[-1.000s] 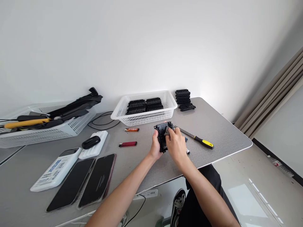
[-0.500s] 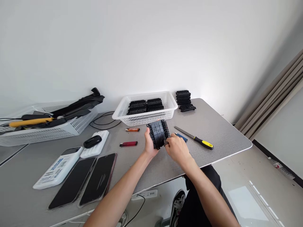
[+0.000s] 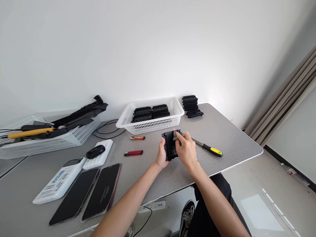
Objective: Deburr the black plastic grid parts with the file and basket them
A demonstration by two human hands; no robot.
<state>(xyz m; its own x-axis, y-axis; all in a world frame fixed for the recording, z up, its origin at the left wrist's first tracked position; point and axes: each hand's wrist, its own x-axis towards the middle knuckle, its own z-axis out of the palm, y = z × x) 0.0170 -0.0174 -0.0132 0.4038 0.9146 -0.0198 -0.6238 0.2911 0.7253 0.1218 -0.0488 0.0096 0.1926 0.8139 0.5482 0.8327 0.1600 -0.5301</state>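
My left hand [image 3: 161, 154] is closed around the left edge of a black plastic panel with toothed sides [image 3: 170, 146], held above the front of the table. Closed in a pinch, my right hand [image 3: 186, 148] presses a small grey piece [image 3: 175, 135] on the panel's upper face. The fingers hide most of that piece, so its kind is unclear. Just right of my right hand lies a file [image 3: 209, 149] with a black and yellow handle, its blade tip hidden. A red lighter [image 3: 133, 153] and an orange lighter [image 3: 137, 138] lie to the left.
Behind my hands stands a white basket [image 3: 153, 123] with several black panels; a stack of similar panels [image 3: 190, 104] is beside it. At left are another basket [image 3: 71, 138], a mouse [image 3: 95, 151], white devices [image 3: 59, 182] and two dark phones [image 3: 102, 191].
My right hand has moved from the panel's lower right edge up onto its upper face. The panel and my left hand have shifted slightly right. The blue lighter is now hidden.
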